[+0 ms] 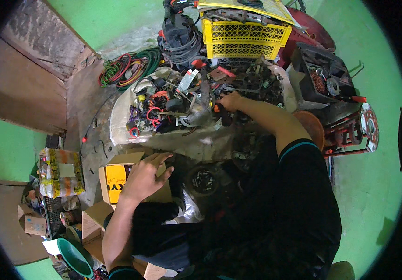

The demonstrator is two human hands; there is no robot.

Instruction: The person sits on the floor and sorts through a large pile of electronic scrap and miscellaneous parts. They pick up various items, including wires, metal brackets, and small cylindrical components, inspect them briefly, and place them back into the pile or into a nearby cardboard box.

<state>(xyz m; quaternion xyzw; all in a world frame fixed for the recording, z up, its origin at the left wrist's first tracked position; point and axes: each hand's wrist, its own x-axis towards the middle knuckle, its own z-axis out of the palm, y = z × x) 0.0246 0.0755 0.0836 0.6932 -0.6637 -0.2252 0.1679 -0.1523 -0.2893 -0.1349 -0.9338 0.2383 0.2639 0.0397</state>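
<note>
My right hand [230,101] reaches into a heap of loose tools and parts [252,81] spread on a pale sack cloth [121,122]. Its fingers are curled down beside a small black and orange piece [217,108]; what they grip, if anything, is hidden. A grey, dusty tool [204,93] stands just left of that hand. Nearer to me, my left hand [147,176] hovers over an open cardboard box [125,158] with its fingers apart and nothing in them. Inside that box is a yellow package [114,179], partly behind the hand.
Yellow crates [245,39] stand behind the heap, with a coiled grey cable [182,49] beside them. Coloured hoses [145,65] lie at the back left. A black toolbox [322,79] and a red metal frame [350,133] are on the right. A taped parcel [61,172] sits left.
</note>
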